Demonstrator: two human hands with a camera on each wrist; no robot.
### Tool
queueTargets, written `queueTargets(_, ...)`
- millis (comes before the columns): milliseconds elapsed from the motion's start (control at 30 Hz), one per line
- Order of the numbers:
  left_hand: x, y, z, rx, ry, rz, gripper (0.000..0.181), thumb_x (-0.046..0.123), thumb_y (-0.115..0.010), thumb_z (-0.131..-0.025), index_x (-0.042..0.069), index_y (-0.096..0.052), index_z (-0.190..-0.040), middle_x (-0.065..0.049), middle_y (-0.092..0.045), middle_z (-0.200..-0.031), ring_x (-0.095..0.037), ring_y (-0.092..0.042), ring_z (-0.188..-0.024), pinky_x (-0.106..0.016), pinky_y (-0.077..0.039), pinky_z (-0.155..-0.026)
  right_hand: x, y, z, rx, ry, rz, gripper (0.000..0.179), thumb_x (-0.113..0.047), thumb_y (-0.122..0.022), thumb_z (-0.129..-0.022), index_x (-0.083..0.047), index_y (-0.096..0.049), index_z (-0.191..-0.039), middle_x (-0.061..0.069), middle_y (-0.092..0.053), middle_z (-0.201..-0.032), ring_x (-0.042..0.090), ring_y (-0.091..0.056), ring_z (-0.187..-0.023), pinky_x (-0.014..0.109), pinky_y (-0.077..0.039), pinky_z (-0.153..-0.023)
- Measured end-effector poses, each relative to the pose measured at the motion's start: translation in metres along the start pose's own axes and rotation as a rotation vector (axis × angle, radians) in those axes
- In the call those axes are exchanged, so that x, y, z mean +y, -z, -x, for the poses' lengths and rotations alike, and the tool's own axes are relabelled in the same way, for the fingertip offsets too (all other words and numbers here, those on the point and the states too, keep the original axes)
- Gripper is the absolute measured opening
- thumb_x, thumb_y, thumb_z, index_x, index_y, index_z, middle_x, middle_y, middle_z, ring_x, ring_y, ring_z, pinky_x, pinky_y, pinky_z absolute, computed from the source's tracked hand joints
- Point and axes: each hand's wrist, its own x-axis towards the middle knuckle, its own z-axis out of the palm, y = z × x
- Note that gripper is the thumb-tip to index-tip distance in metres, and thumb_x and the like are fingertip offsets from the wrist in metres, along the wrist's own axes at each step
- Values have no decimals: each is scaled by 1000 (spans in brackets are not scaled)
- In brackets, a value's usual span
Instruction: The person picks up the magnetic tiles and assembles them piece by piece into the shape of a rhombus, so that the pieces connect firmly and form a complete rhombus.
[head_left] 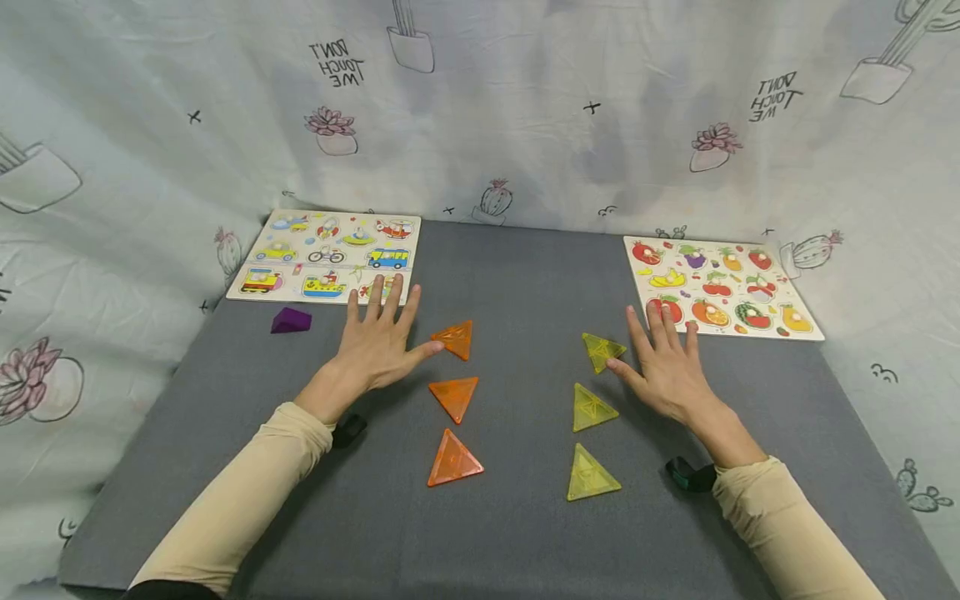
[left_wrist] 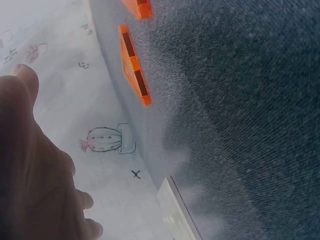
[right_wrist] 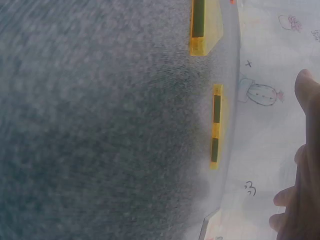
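My left hand (head_left: 377,346) hovers above the grey table with fingers spread, its thumb close to the farthest of three orange triangular tiles (head_left: 454,340). Below that tile lie the middle orange tile (head_left: 453,397) and the nearest one (head_left: 453,460). On the other side my right hand (head_left: 667,367) is likewise spread in the air, thumb over the edge of the farthest yellow triangular tile (head_left: 602,352). Two more yellow tiles, a middle one (head_left: 592,408) and a near one (head_left: 590,475), line up towards me. Both wrist views show the hands raised off the table, holding nothing.
A vehicle puzzle board (head_left: 296,265) lies at the back left, partly behind the left fingertips. At the back right is a fruit puzzle board (head_left: 705,287). A purple block (head_left: 290,320) sits before the left board. A printed curtain (head_left: 525,108) closes off the back.
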Motion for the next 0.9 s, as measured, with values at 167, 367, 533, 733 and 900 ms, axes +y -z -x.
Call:
queueTargets(167,-1,1,0,-14,-2,12,95,75,-31,-92,15,2,-159,-14,11,-165,-39,15,-151,-68,5,-116,-4,6,-1,-6,-2,-14,84,-59,-41,-99,-14,-2,-159,26,-1,-163,49,-3,-149,74,0,-111)
queueTargets(367,-4,0,0,-15,3,22,95,75,-31,-92,16,1,-159,-14,11,-165,-38,16,-151,-68,5,-116,-9,8,1,-3,-2,-7,84,-58,-42,-99,-13,-3,-159,27,-3,-163,48,-3,-150,74,-2,-111)
queueTargets(533,-6,-5,-3,-27,2,17,94,75,-30,-93,15,0,-159,-15,8,-165,-40,11,-152,-68,3,-116,-8,5,2,-6,-7,-16,84,-58,-42,-99,-11,-7,-159,27,-4,-162,46,0,-150,74,-3,-111)
queueTargets(733,-6,-6,-11,25,-4,21,86,67,-33,-97,12,-11,-159,-17,-5,-165,-41,1,-152,-66,-4,-118,-18,1,-7,129,101,-10,67,-41,-57,-97,-4,-38,-149,27,-35,-153,44,-27,-145,66,-19,-114)
queueTargets(900,1,-9,-17,99,-65,91,58,40,-51,-100,4,-46,-145,-20,-47,-146,-40,-43,-135,-58,-40,-106,-48,-10,-22,299,389,1,30,-13,-73,-86,0,-70,-112,20,-67,-113,36,-64,-103,51,-52,-88)
